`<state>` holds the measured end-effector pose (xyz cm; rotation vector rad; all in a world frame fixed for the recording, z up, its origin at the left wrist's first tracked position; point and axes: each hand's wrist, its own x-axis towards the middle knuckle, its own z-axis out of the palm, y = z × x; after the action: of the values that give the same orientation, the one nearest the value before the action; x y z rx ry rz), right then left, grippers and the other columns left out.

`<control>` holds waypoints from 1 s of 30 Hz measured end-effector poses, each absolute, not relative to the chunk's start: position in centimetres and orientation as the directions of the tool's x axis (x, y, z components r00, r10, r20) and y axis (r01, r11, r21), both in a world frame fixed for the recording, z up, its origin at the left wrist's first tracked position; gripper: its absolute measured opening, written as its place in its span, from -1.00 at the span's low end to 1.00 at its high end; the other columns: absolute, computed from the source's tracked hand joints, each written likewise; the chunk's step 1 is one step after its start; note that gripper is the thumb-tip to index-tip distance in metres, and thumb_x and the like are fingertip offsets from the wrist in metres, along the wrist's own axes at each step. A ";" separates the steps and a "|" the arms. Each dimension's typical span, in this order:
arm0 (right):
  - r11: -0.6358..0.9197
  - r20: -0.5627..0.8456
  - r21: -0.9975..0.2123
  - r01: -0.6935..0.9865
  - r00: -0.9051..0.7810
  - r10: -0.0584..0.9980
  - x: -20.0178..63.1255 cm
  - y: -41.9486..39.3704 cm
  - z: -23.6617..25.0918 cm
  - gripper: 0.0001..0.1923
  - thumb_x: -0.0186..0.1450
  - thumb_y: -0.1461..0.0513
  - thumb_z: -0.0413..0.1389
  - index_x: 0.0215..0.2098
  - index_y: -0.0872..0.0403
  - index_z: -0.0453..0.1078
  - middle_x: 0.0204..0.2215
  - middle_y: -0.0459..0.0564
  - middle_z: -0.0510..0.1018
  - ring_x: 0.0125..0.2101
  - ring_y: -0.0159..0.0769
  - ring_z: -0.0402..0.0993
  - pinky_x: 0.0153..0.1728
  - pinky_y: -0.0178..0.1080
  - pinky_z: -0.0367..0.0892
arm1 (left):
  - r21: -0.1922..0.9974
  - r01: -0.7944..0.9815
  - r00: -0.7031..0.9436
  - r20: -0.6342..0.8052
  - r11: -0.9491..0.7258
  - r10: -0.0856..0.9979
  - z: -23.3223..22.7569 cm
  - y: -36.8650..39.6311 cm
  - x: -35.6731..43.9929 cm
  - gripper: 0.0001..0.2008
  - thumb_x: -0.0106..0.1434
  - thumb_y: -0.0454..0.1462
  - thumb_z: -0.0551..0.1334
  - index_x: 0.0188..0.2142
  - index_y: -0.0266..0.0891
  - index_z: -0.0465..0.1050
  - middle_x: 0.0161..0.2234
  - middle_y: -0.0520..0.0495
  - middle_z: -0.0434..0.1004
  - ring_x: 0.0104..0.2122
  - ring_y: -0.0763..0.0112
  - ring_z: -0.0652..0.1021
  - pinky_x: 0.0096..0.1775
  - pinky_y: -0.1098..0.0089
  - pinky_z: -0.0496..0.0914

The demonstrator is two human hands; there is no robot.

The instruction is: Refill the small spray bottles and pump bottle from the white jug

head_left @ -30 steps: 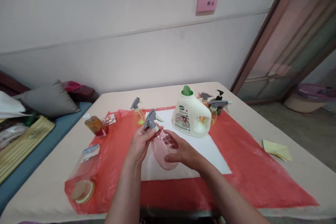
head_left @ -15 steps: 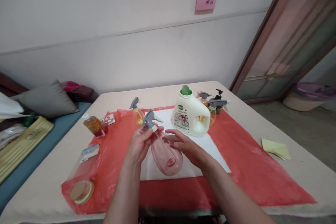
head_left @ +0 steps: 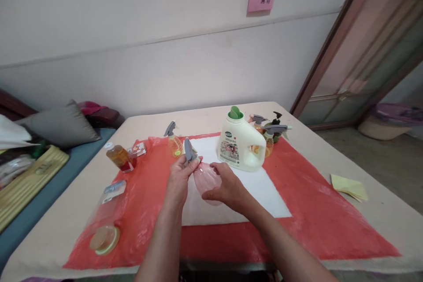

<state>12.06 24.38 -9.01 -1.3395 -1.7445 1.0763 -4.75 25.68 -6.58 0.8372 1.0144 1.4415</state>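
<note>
A clear pink spray bottle (head_left: 202, 181) with a grey trigger head (head_left: 189, 150) is held tilted above a white sheet (head_left: 238, 205). My left hand (head_left: 180, 177) grips it at the neck, just under the trigger head. Around the bottle's body my right hand (head_left: 228, 187) is closed, thumb in front, covering part of its side. Behind the hands stands a cream detergent jug (head_left: 228, 154) with a green measuring cup (head_left: 235, 112) in its mouth. Another spray bottle (head_left: 175, 144), with yellow tints, stands behind my left hand.
Red plastic sheeting (head_left: 317, 224) covers much of the table. On the left are an amber bottle (head_left: 119, 157), a clear pack (head_left: 114, 190) and a round-lidded jar (head_left: 105, 240). More spray bottles (head_left: 269, 141) stand right of the jug. Yellow paper (head_left: 348, 186) lies at the right.
My right hand has gone from open beside the bottle to wrapped round its body. The bottle and its trigger head have turned; my left hand still grips the neck.
</note>
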 end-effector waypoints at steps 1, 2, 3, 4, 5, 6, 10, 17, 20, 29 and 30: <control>0.122 0.028 -0.904 0.410 -0.230 0.973 12.1 24.4 -9.0 -0.12 -0.17 0.07 0.45 0.09 0.00 0.30 0.03 0.08 0.39 0.03 -0.03 0.32 0.06 0.02 0.26 | 0.923 -0.385 -0.126 -0.047 -0.005 0.991 -6.6 25.7 -4.7 -0.64 0.01 -0.17 0.50 -0.20 -0.24 0.59 -0.25 -0.10 0.67 -0.21 0.32 0.62 -0.08 0.34 0.40; 0.103 0.008 -0.925 0.365 -0.254 0.967 12.2 24.4 -9.0 -0.15 -0.15 0.05 0.45 0.07 0.01 0.30 0.03 0.09 0.40 0.03 -0.02 0.33 0.05 0.02 0.27 | 0.920 -0.392 -0.123 -0.047 -0.005 0.991 -6.6 25.7 -4.7 -0.66 0.02 -0.17 0.50 -0.21 -0.25 0.59 -0.25 -0.10 0.67 -0.23 0.34 0.62 -0.09 0.35 0.40; 0.070 -0.020 -0.960 0.272 -0.314 0.949 12.4 24.4 -8.9 -0.20 -0.10 0.01 0.42 0.06 0.02 0.30 0.03 0.11 0.41 0.03 -0.03 0.34 0.05 0.01 0.28 | 0.915 -0.404 -0.107 -0.048 0.001 0.993 -6.6 25.8 -4.7 -0.67 0.04 -0.18 0.49 -0.21 -0.25 0.59 -0.25 -0.11 0.68 -0.24 0.35 0.62 -0.09 0.36 0.40; 0.019 -0.042 -0.989 0.149 -0.400 0.916 12.7 24.5 -8.8 -0.25 -0.02 -0.03 0.36 0.07 0.03 0.29 0.04 0.11 0.43 0.05 -0.04 0.36 0.06 0.00 0.28 | 0.907 -0.421 -0.082 -0.048 0.009 0.995 -6.5 25.7 -4.8 -0.67 0.05 -0.18 0.48 -0.21 -0.26 0.58 -0.25 -0.12 0.68 -0.25 0.35 0.62 -0.10 0.36 0.41; -0.045 -0.050 -0.999 0.021 -0.489 0.871 13.1 24.6 -8.7 -0.29 0.06 -0.05 0.31 0.09 0.03 0.29 0.04 0.11 0.46 0.07 -0.05 0.37 0.08 -0.01 0.27 | 0.897 -0.442 -0.050 -0.045 0.019 0.998 -6.4 25.7 -5.0 -0.68 0.05 -0.19 0.48 -0.21 -0.27 0.58 -0.26 -0.13 0.67 -0.24 0.34 0.62 -0.09 0.35 0.41; -0.113 -0.044 -0.990 -0.089 -0.562 0.826 13.5 24.7 -8.5 -0.33 0.12 -0.05 0.26 0.12 0.02 0.28 0.04 0.09 0.48 0.09 -0.06 0.37 0.10 -0.02 0.25 | 0.886 -0.463 -0.012 -0.039 0.029 0.999 -6.3 25.6 -5.1 -0.68 0.05 -0.18 0.48 -0.22 -0.27 0.58 -0.27 -0.14 0.67 -0.23 0.32 0.63 -0.08 0.33 0.42; -0.304 -0.043 -0.913 -0.273 -0.676 0.736 14.3 24.8 -8.0 -0.34 0.08 0.09 0.25 0.16 -0.02 0.35 0.01 0.01 0.55 0.10 -0.07 0.39 0.15 -0.01 0.20 | 0.864 -0.494 0.151 -0.023 0.096 0.988 -5.6 25.1 -5.3 -0.64 0.02 -0.14 0.50 -0.24 -0.28 0.59 -0.31 -0.15 0.66 -0.23 0.22 0.64 -0.09 0.27 0.44; -0.113 -0.079 -0.993 -0.015 -0.624 0.778 13.4 24.7 -7.9 -0.48 0.02 0.20 0.27 -0.02 0.04 0.44 -0.15 -0.05 0.55 -0.11 -0.15 0.44 -0.08 -0.14 0.34 | 0.881 -0.467 0.063 -0.048 0.072 0.997 -6.0 25.2 -4.9 -0.67 0.03 -0.19 0.48 -0.23 -0.29 0.58 -0.29 -0.17 0.67 -0.27 0.29 0.63 -0.18 0.35 0.44; 0.080 -0.094 -0.929 0.361 -0.440 0.893 12.9 24.7 -8.5 -0.48 -0.04 0.21 0.31 -0.08 0.06 0.42 -0.18 -0.04 0.50 -0.21 -0.20 0.41 -0.21 -0.18 0.33 | 0.877 -0.479 -0.055 -0.057 0.024 0.997 -6.1 25.6 -5.2 -0.69 0.06 -0.19 0.47 -0.21 -0.25 0.56 -0.23 -0.15 0.66 -0.16 0.27 0.62 -0.16 0.37 0.43; 0.058 -0.035 -0.796 0.603 -0.142 0.989 14.0 26.5 -11.4 -0.47 0.03 0.27 0.20 -0.01 0.11 0.32 -0.03 0.17 0.41 -0.07 -0.04 0.38 -0.08 -0.07 0.26 | 0.849 -0.471 -0.499 -0.032 -0.240 0.866 -5.8 26.8 -8.7 -0.76 0.13 -0.17 0.40 -0.19 -0.07 0.50 -0.17 0.01 0.62 -0.18 0.37 0.59 -0.22 0.42 0.44; 0.045 -0.034 -0.796 0.604 -0.119 0.992 14.1 26.8 -11.8 -0.48 0.05 0.27 0.19 0.00 0.12 0.31 -0.02 0.18 0.41 -0.06 -0.04 0.39 -0.08 -0.06 0.27 | 0.844 -0.466 -0.528 -0.024 -0.266 0.849 -5.8 26.9 -9.1 -0.74 0.11 -0.16 0.41 -0.20 -0.09 0.49 -0.20 0.02 0.61 -0.22 0.39 0.59 -0.23 0.42 0.45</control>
<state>14.10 26.76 -11.77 -1.6061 -1.7797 0.9173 -9.14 26.87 -5.83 0.5608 1.0629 1.9033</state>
